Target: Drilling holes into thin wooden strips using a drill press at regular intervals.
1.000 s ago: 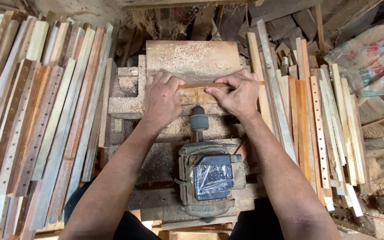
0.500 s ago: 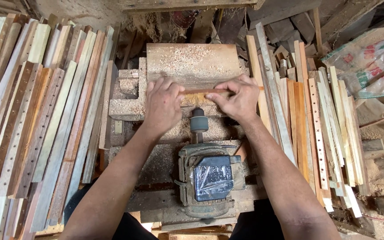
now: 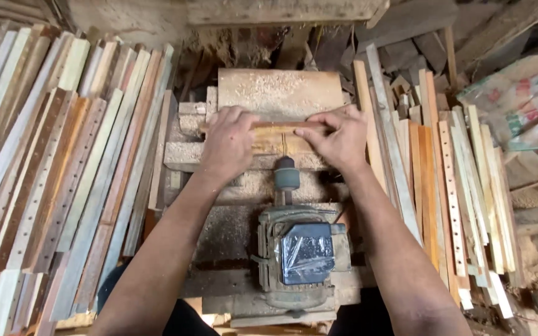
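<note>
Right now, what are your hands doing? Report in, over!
Left hand and right hand both pressing the wooden strip flat across the sawdusty block. Motor's chuck points at the strip. Nothing between them.

We reach forward with both bare forearms, which rise from the lower edge of the view and draw closer together toward the hands. Our left hand (image 3: 228, 142) lies palm down, knuckles up, fingers curled forward and pressed downward at their tips. Our right hand (image 3: 340, 138) mirrors it just beside, palm down, with the thumb stretched toward the left hand and the fingers bent over at the far side. The two hands sit level with each other, a short gap between the thumbs. Both wrists are straight, in line with their forearms, and both elbows stay out of view.
</note>
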